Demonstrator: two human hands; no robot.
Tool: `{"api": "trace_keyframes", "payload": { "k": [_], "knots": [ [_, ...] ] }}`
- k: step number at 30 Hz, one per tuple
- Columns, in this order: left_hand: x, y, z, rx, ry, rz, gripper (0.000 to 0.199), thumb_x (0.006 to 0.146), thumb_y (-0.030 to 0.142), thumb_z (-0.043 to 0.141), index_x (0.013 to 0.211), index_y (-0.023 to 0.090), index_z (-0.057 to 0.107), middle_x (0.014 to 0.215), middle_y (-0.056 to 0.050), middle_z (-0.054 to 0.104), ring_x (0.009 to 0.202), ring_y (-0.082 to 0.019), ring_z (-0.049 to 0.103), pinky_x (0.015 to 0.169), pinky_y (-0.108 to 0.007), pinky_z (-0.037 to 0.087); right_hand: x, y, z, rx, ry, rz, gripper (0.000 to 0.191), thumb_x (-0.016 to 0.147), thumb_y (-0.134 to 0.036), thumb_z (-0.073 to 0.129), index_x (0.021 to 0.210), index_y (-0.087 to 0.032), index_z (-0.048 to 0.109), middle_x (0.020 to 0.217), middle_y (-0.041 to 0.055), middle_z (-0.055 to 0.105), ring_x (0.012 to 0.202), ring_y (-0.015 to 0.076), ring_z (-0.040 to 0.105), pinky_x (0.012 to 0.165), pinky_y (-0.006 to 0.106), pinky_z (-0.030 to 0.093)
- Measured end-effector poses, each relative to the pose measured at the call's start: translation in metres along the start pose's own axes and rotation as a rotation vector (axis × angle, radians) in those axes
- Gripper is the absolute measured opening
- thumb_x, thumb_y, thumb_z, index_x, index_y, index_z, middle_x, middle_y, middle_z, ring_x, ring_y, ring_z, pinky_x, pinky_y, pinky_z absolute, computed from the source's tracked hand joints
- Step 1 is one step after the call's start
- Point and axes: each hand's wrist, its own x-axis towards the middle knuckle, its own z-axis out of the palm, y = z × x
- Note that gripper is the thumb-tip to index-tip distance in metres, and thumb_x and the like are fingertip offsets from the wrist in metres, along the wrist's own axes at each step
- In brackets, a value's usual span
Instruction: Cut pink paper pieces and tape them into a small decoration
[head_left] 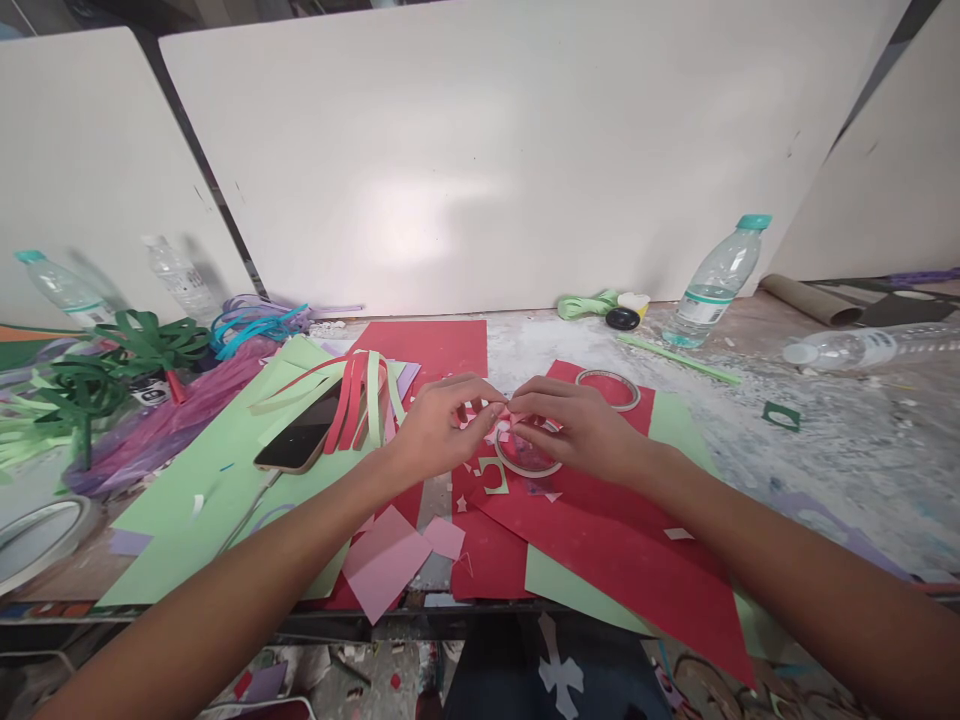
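Note:
My left hand [439, 425] and my right hand [581, 425] meet over the middle of the table, fingertips pinched together. Between them is a small pink piece of paper [505, 428], largely covered by the fingers. Just beneath lies a roll of tape [529, 472], resting on red paper [622, 520]. Beside it is a green paper scrap [493, 476] with a round hole. Pink paper squares [386, 560] lie below my left wrist. A second tape roll [634, 395] sits beyond my right hand.
To the left, a phone [300, 430] lies on green paper [172, 500], near red and green paper strips [352, 400]. Dark green paper flowers [154, 340] stand farther left. An upright water bottle [716, 285] and a lying bottle [870, 347] are at the right. White boards rise behind.

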Motion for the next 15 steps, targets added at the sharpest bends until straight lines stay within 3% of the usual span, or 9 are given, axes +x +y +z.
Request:
{"api": "trace_keyframes", "payload": {
  "k": [15],
  "knots": [
    [0.0015, 0.0006, -0.0025, -0.01, -0.001, 0.011, 0.016, 0.088, 0.022, 0.05, 0.087, 0.017, 0.065, 0.081, -0.004, 0.068, 0.074, -0.013, 0.061, 0.067, -0.026, 0.05, 0.0005, -0.0008, 0.0001, 0.007, 0.038, -0.021, 0.016, 0.091, -0.027, 0.049, 0.095, -0.02, 0.062, 0.095, 0.0087, 0.064, 0.079, 0.0173, 0.062, 0.067, 0.029, 0.049]
  ]
}}
